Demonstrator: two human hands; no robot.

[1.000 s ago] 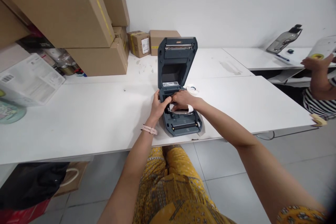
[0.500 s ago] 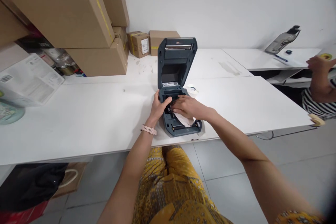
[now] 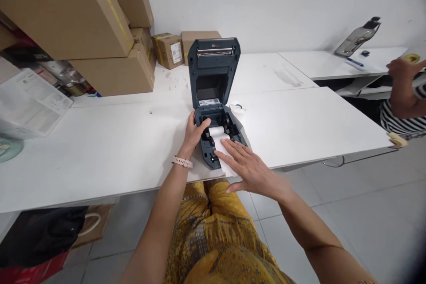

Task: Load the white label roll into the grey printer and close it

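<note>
A dark grey label printer (image 3: 208, 162) stands near the table's front edge with its lid (image 3: 213, 80) raised. My left hand (image 3: 195, 132) grips the printer's left side, its thumb over the inner edge. Inside lies a small roll of white label paper (image 3: 216, 131), its strip running forward over the front. My right hand (image 3: 246, 166) is spread, with fingers stretched over the strip and the fingertips on or just above it. Part of the strip and the printer's front right are hidden under this hand.
A white paper roll (image 3: 238, 107) stands behind the printer on the white table (image 3: 133, 151). Cardboard boxes (image 3: 113, 71) are stacked at the left. A grey bottle (image 3: 357, 37) and a pen (image 3: 354, 61) are on the right-hand table. A co-worker's hand (image 3: 401, 71) holds a tape roll (image 3: 412, 58).
My right hand has moved out of the printer's middle toward its front and spread its fingers. The paper strip now lies straight out over the front edge. My left hand keeps its hold.
</note>
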